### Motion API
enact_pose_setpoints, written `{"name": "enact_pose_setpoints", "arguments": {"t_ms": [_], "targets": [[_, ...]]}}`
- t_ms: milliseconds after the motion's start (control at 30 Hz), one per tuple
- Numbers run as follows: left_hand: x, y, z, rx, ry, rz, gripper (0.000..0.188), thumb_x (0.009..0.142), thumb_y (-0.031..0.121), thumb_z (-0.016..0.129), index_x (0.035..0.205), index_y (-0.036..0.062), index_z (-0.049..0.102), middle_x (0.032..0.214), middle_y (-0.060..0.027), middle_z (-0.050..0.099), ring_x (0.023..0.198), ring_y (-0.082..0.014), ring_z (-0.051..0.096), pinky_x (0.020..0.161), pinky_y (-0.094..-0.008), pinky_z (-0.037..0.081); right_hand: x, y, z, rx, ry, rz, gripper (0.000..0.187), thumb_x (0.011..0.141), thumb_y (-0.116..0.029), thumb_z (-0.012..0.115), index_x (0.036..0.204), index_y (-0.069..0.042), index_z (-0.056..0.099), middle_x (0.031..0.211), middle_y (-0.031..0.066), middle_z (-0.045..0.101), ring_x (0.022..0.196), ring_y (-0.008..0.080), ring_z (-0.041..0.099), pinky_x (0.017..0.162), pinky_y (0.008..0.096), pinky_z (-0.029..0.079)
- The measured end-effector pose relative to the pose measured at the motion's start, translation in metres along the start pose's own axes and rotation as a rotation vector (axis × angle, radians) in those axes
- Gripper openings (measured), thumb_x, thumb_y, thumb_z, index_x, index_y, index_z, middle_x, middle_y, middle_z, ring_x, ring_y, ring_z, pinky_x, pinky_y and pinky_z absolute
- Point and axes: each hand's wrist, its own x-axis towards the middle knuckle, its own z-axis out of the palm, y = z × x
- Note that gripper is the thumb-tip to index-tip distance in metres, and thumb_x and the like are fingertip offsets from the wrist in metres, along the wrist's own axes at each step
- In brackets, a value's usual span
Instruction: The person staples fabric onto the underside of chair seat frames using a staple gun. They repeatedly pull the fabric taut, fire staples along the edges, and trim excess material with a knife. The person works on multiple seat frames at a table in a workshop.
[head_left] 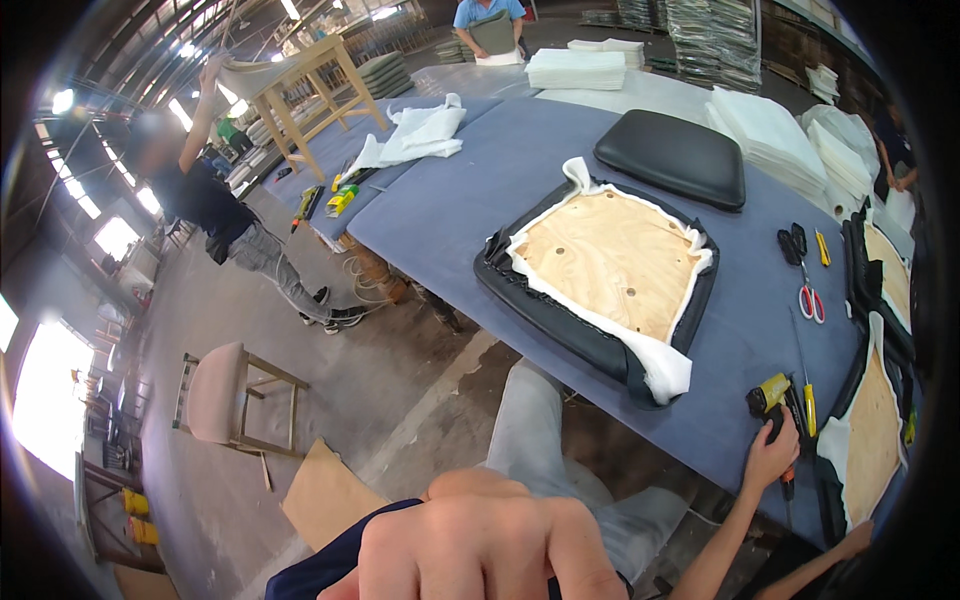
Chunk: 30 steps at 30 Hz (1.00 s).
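Head view: square seat (pixel 610 262) is lying underside-up on the blue-grey surface (pixel 440 215), ahead and right of the hands (pixel 480 550). Plywood base is showing inside a ring of white wadding (pixel 665 372); black cover is bunching around the edge. Wearer's hands are blurring close to the lens, clear of the seat: knuckles are facing up, fingers curling in. Can't tell left from right, or whether anything is being gripped. Black cushion (pixel 672 155) is resting just behind the seat. To the right, red-handled scissors (pixel 819 305), a yellow cutter (pixel 823 248) and a yellow screwdriver (pixel 810 410) are lying out. Neighbour's hand (pixel 775 455) is gripping a yellow power tool (pixel 768 393); another plywood-backed seat panel (pixel 872 440) is lying beside it. White sheet stacks (pixel 575 70) are sitting at the far side. Left, a person in dark top (pixel 215 205) is standing by a wooden frame (pixel 325 90); beige-seated chair (pixel 220 392) is standing on the floor.
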Motion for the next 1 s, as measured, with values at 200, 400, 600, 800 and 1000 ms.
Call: {"name": "enact_pose_setpoints", "arguments": {"t_ms": [200, 400, 600, 800, 1000], "targets": [[0.026, -0.005, -0.019, 0.12, -0.255, 0.164, 0.061, 0.114, 0.018, 0.049, 0.054, 0.0171, 0.044, 0.053, 0.003, 0.042, 0.044, -0.0116, 0.045, 0.062, -0.0318, 0.055, 0.0, 0.006, -0.001, -0.01, -0.004, 0.006, 0.044, 0.101, -0.015, 0.069, 0.145, -0.009, 0.066, 0.138, 0.0098, 0.073, 0.128, 0.0333, 0.066, 0.112, 0.0498, 0.045], [0.036, -0.011, -0.031, 0.157, -0.446, 0.36, 0.058, 0.114, 0.017, 0.049, 0.057, 0.0158, 0.053, 0.055, 0.0028, 0.049, 0.05, -0.0099, 0.053, 0.084, -0.0289, 0.063, 0.001, -0.005, -0.003, 0.003, 0.028, -0.018, 0.044, 0.101, -0.013, 0.07, 0.144, -0.009, 0.067, 0.136, 0.0104, 0.073, 0.128, 0.0332, 0.067, 0.112, 0.0495, 0.045], [0.026, 0.037, -0.021, 0.302, -0.472, -0.094, 0.06, 0.118, 0.021, 0.046, 0.058, 0.0173, 0.052, 0.059, 0.0055, 0.051, 0.057, -0.0062, 0.058, 0.1, -0.029, 0.062, 0.002, -0.008, -0.007, 0.008, 0.021, -0.002, 0.044, 0.1, -0.012, 0.069, 0.143, -0.008, 0.067, 0.136, 0.0098, 0.074, 0.127, 0.0331, 0.067, 0.113, 0.0498, 0.045], [0.021, 0.058, -0.02, 0.459, -0.467, -0.134, 0.059, 0.118, 0.022, 0.045, 0.059, 0.0169, 0.051, 0.061, 0.0053, 0.051, 0.058, -0.0079, 0.059, 0.099, -0.0308, 0.062, 0.002, -0.002, -0.006, 0.002, 0.021, 0.0, 0.042, 0.1, -0.012, 0.069, 0.142, -0.008, 0.067, 0.137, 0.01, 0.073, 0.129, 0.0338, 0.065, 0.114, 0.0502, 0.043], [0.041, 0.035, -0.021, 0.07, -0.483, -0.037, 0.056, 0.117, 0.017, 0.042, 0.062, 0.0155, 0.054, 0.064, 0.0015, 0.052, 0.056, -0.0125, 0.055, 0.101, -0.0426, 0.062, -0.001, -0.001, -0.001, 0.024, -0.001, 0.018, 0.043, 0.099, -0.013, 0.07, 0.142, -0.008, 0.067, 0.135, 0.0107, 0.073, 0.128, 0.0345, 0.065, 0.114, 0.0509, 0.044]]}}
